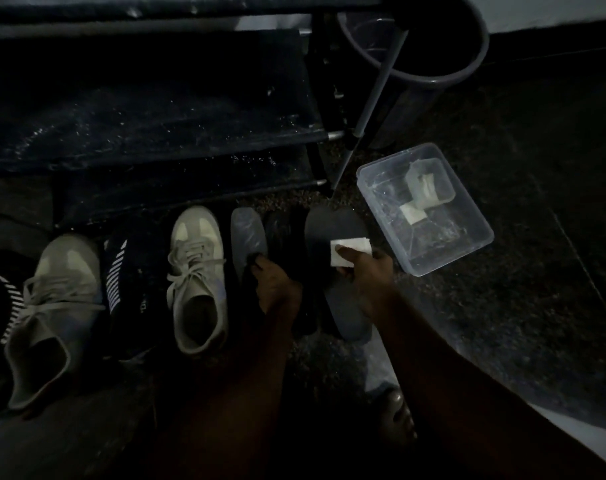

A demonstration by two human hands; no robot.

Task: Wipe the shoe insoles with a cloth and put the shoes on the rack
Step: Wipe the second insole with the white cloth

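My right hand [365,275] grips a dark insole [332,230] and pinches a small white cloth [350,249] against its top with the thumb. My left hand [277,285] holds a dark shoe [284,233] on the floor, just right of a greyish insole [248,233]. Left of these stand two pale laced sneakers [197,271] [52,306], with dark striped shoes [121,271] between and beside them. The dark shoe rack [149,109] spans the top left.
A clear plastic box [429,233] with folded white cloths inside sits on the floor to the right of my right hand. Behind it stands a round grey bucket [468,64] with a thin pole [374,98] leaning across it. The scene is very dim.
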